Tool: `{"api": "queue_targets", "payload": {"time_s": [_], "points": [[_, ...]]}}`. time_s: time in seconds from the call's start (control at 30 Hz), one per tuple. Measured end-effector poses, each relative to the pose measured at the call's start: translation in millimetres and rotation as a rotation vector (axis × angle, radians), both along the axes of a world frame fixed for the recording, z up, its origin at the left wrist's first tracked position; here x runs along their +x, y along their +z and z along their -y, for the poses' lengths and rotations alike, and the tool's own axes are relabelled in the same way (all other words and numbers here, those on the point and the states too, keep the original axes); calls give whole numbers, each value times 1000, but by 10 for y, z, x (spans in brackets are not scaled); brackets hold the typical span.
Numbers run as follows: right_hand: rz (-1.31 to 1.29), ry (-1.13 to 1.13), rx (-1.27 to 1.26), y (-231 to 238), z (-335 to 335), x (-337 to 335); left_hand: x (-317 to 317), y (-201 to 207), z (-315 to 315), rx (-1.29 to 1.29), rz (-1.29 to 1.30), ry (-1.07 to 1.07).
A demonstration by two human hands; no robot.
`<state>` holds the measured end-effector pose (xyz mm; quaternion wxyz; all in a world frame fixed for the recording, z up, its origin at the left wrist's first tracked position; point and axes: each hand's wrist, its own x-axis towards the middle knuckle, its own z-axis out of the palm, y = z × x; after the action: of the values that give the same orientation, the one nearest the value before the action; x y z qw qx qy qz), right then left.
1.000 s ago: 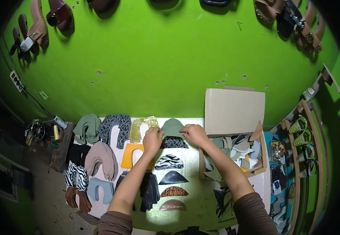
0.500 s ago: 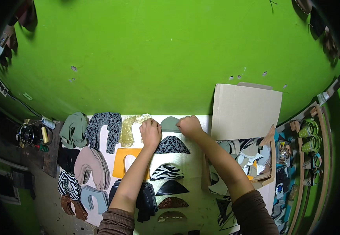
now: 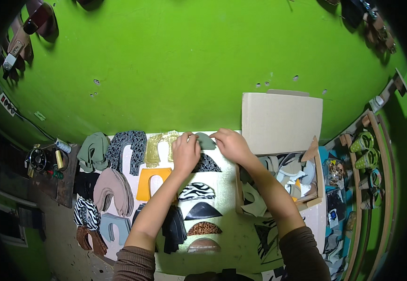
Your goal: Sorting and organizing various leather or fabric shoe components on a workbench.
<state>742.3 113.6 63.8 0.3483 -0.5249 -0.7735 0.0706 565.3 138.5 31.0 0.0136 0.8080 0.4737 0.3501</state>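
At the far edge of the table, a green half-moon piece of material (image 3: 207, 141) lies between my two hands. The fingers of my left hand (image 3: 185, 153) are curled at its left end. My right hand (image 3: 232, 146) pinches its right end, thumb and fingers together. Just below is a black-and-grey patterned half-moon piece (image 3: 208, 163), partly covered by my left hand. A column of others continues toward me: a zebra-print piece (image 3: 197, 191), a black piece (image 3: 202, 211), a leopard-print piece (image 3: 205, 228) and a brownish piece (image 3: 204, 245).
Arch-shaped stacks lie on the left: gold (image 3: 154, 152), orange (image 3: 147, 182), pink (image 3: 112, 189) and light blue (image 3: 114, 228). On the right, a cardboard box (image 3: 318, 182) holds scraps beneath its raised flap (image 3: 282, 122). A wooden rack (image 3: 386, 187) with green sandals stands farther right.
The whole view has shifted a little. My left hand now covers more of the green piece's left end. My right hand has turned from a fist-like shape, its fingers showing more at the right end.
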Motion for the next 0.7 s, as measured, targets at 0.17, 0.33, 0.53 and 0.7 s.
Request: {"api": "queue_targets", "payload": {"time_s": [0.17, 0.33, 0.53, 0.7], "points": [[-86, -105, -50, 208, 560, 440, 452, 296, 499, -33, 121, -227], [70, -167, -245, -24, 956, 963, 928, 331, 976, -235, 256, -395], [356, -10, -229, -422, 1188, 1197, 1279, 99, 1242, -374, 333, -395], [602, 103, -166, -682, 1356, 1249, 1331, 28, 1322, -436, 277, -310]]}}
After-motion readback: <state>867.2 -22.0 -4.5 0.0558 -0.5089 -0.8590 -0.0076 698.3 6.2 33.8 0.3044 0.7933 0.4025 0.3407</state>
